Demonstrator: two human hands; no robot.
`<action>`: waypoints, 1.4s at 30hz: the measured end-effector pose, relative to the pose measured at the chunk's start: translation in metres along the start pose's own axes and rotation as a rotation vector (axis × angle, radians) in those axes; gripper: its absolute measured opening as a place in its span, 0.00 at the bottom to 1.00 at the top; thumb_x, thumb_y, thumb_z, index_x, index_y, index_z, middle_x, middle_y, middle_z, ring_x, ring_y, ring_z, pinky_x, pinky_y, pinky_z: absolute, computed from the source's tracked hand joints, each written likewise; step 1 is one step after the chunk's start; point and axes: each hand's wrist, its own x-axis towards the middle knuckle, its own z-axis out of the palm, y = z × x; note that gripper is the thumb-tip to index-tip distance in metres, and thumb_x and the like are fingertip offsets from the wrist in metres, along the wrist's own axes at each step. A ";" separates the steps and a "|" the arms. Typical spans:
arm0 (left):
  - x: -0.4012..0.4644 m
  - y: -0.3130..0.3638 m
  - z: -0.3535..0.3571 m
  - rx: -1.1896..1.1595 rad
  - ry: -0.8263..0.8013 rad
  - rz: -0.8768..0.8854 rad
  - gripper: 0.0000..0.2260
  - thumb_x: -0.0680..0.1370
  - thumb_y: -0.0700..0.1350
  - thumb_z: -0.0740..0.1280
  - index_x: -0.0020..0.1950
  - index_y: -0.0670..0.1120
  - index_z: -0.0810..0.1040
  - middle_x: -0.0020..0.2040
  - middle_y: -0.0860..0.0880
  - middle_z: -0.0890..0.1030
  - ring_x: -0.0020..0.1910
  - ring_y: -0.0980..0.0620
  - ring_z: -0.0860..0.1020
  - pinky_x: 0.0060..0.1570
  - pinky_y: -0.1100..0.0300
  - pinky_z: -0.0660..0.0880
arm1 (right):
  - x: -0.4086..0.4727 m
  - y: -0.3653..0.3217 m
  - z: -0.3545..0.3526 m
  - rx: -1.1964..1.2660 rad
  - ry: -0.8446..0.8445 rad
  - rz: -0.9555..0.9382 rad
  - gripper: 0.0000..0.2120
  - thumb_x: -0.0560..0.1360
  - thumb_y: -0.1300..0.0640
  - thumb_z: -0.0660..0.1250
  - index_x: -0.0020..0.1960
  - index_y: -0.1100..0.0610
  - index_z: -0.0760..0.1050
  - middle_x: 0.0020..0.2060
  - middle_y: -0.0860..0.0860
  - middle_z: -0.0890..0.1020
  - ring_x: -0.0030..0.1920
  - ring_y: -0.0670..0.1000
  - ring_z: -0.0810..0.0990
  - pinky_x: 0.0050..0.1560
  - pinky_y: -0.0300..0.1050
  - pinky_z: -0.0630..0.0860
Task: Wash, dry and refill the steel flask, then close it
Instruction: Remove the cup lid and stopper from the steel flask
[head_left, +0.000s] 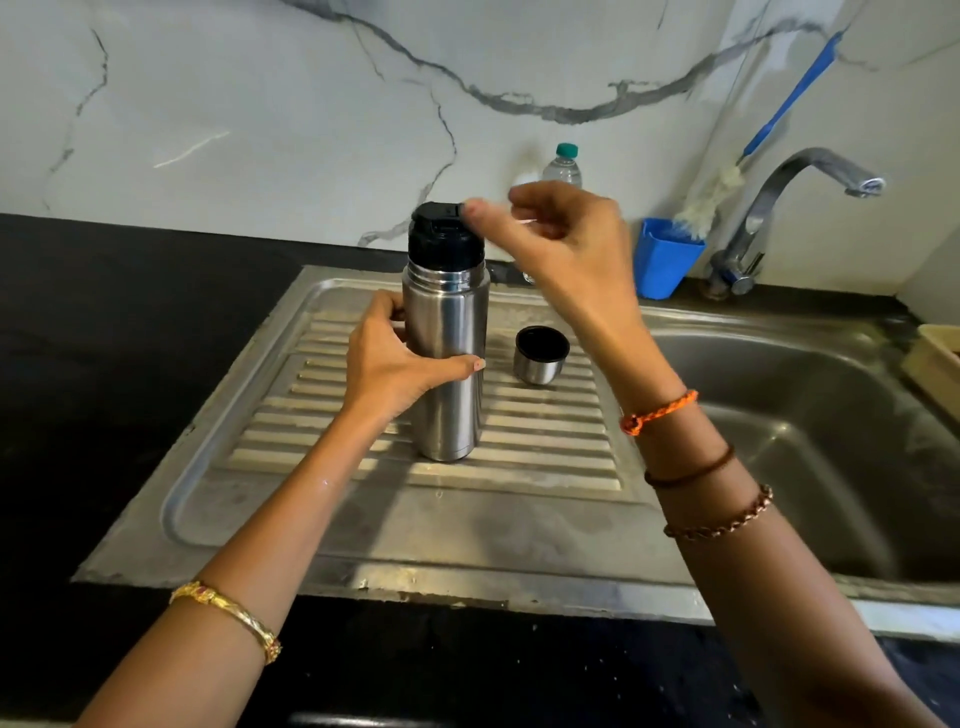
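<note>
Steel flask (447, 364) upright on ribbed drainboard (545, 447) of sink (779, 415), black stopper (444, 234) on top.

Left hand (395, 364) wrapped around flask body, thumb across the front, fingers behind. Right hand (556, 234) raised beside the stopper, fingers loosely curled and holding nothing, blurred fingertip at the stopper's rim; contact unclear. Steel cup lid (540, 356) mouth-up just right of flask, apart from it. Behind: water bottle (563, 166), blue holder (665, 257) with bottle brush (769, 130), tap (789, 208).
</note>
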 end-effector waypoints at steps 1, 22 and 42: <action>0.000 0.000 0.000 -0.006 0.002 0.000 0.32 0.57 0.45 0.81 0.53 0.49 0.66 0.49 0.53 0.74 0.47 0.54 0.74 0.46 0.61 0.72 | 0.000 -0.010 0.006 -0.150 -0.014 -0.048 0.29 0.65 0.37 0.72 0.55 0.58 0.77 0.44 0.47 0.79 0.42 0.43 0.77 0.41 0.34 0.73; 0.000 0.004 -0.007 0.024 0.037 -0.017 0.30 0.51 0.50 0.82 0.48 0.50 0.72 0.47 0.52 0.77 0.49 0.50 0.77 0.52 0.49 0.77 | 0.031 -0.027 0.027 -0.485 -0.129 -0.081 0.26 0.56 0.41 0.77 0.39 0.64 0.81 0.34 0.54 0.83 0.36 0.50 0.80 0.38 0.45 0.77; -0.003 0.010 -0.006 -0.100 -0.067 -0.078 0.32 0.57 0.41 0.81 0.56 0.46 0.70 0.52 0.50 0.76 0.50 0.51 0.76 0.46 0.59 0.73 | 0.023 -0.036 0.028 -0.674 -0.142 -0.068 0.33 0.57 0.31 0.73 0.44 0.60 0.75 0.34 0.52 0.75 0.42 0.54 0.74 0.33 0.39 0.65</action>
